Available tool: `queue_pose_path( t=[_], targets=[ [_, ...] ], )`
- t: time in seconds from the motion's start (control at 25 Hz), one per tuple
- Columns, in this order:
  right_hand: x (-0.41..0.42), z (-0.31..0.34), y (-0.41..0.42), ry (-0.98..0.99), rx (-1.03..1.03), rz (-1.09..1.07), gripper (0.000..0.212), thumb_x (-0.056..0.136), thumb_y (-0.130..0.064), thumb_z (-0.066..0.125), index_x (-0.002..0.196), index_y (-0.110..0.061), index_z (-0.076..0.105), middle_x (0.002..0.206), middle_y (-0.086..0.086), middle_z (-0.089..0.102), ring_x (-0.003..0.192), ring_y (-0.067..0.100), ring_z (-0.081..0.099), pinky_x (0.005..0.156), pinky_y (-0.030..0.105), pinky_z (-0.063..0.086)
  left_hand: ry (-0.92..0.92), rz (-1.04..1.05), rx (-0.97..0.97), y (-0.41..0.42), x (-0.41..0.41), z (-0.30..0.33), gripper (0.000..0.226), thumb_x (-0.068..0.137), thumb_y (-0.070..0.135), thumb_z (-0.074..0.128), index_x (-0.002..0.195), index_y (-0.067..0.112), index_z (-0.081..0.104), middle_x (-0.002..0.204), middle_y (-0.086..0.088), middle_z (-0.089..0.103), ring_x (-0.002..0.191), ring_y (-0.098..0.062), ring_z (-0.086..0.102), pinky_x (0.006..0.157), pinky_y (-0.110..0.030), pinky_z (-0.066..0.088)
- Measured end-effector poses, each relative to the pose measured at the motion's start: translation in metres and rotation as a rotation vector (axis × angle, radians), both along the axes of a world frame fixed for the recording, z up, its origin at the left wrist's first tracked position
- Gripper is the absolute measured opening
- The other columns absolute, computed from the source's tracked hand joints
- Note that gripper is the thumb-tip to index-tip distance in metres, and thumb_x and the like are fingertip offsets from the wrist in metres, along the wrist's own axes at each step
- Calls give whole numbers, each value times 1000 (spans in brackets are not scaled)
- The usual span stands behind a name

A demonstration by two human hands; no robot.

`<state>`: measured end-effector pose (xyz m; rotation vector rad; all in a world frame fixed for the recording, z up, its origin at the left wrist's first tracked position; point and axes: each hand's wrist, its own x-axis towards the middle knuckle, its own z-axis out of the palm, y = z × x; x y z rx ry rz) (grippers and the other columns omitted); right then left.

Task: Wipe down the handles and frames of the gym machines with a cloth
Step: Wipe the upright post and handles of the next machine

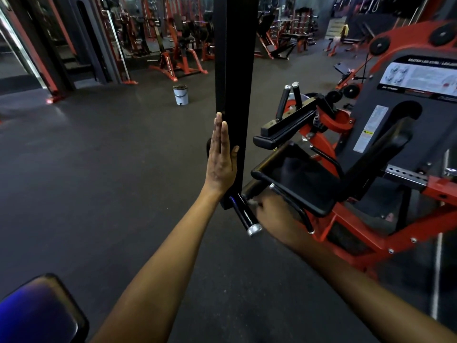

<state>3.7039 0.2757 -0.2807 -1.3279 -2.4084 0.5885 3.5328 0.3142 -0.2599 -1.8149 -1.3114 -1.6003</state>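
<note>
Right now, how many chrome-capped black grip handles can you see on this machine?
3: one handle low beside the right hand, two upright handles behind the seat. Others may be hidden.

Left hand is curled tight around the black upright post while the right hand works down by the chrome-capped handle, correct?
Not quite. In the head view the left hand lies flat against the black upright post, fingers straight and together, not curled round it. The rest holds: the right hand is low beside the chrome-capped handle, with a bit of pale cloth showing at its fingers.
</note>
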Motion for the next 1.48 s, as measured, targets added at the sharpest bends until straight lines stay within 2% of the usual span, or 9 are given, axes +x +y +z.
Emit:
queue_pose_path(
  t=[0.16, 0.4, 0.56, 0.68, 0.88, 1.08, 1.2, 1.32, 1.48],
  targets=[
    [-10, -43, -37, -155, 258, -28, 48, 81, -6, 67, 126, 0, 54, 108, 12, 65, 92, 21, 67, 74, 24, 51, -9, 15, 16, 2, -1, 0, 71, 102, 10, 32, 150, 34, -14, 158, 15, -16, 148, -15, -5, 119, -46, 16],
    [-9, -24, 8, 882, -1419, -142, 31, 97, -8, 29, 86, -1, 58, 72, 14, 57, 53, 19, 59, 45, 24, 48, 4, 30, 18, 4, 0, -5, 72, 101, 9, 33, 151, 32, -13, 159, 14, -16, 148, -15, -4, 119, -43, 15],
    [-11, -24, 27, 745, -951, -316, 26, 90, 4, 49, 66, -3, 56, 54, 6, 59, 57, 22, 55, 48, 20, 47, 1, 30, 3, 4, 0, -3, 75, 100, 7, 35, 150, 32, -15, 158, 14, -17, 148, -15, -6, 120, -43, 14],
    [-43, -5, 43, 402, -543, -253, 24, 89, -9, 55, 66, -15, 57, 76, 9, 59, 77, 23, 56, 66, 29, 43, 3, 34, 16, 4, 0, -2, 81, 97, 0, 38, 151, 32, -14, 158, 13, -17, 148, -15, -6, 120, -43, 13],
    [-50, -25, 1, 71, 119, 39, 29, 98, -10, 34, 116, 6, 51, 118, 23, 52, 107, 36, 51, 80, 27, 35, -4, 29, 29, 3, 3, -2, 82, 96, -2, 38, 151, 32, -14, 159, 13, -16, 148, -16, -5, 120, -43, 14],
    [-42, -32, -2, -122, 352, 270, 31, 90, 0, 44, 120, 2, 55, 130, 15, 42, 108, 32, 51, 88, 40, 48, 8, 33, 25, 2, 2, 0, 74, 100, 6, 34, 151, 32, -14, 158, 14, -16, 148, -15, -5, 119, -43, 15],
    [-39, -33, 14, 159, 57, 51, 22, 90, -6, 49, 103, 2, 65, 107, 19, 61, 98, 32, 57, 79, 32, 43, 9, 32, 9, 1, 2, -1, 69, 102, 12, 30, 150, 33, -14, 158, 14, -16, 148, -16, -4, 119, -43, 15],
    [-30, -35, 43, 593, -794, -293, 21, 91, -11, 51, 100, 4, 63, 93, 17, 66, 88, 29, 64, 76, 36, 48, -13, 44, 14, 0, 2, -2, 70, 102, 9, 31, 151, 31, -13, 159, 13, -14, 148, -17, -2, 120, -42, 14],
    [-33, -31, 35, 901, -1273, -186, 28, 99, -15, 37, 86, -1, 59, 74, 14, 62, 64, 22, 62, 64, 31, 52, -28, 68, 14, -1, 2, -2, 75, 100, 4, 34, 151, 32, -13, 159, 13, -14, 148, -16, -2, 119, -42, 15]
  ],
)
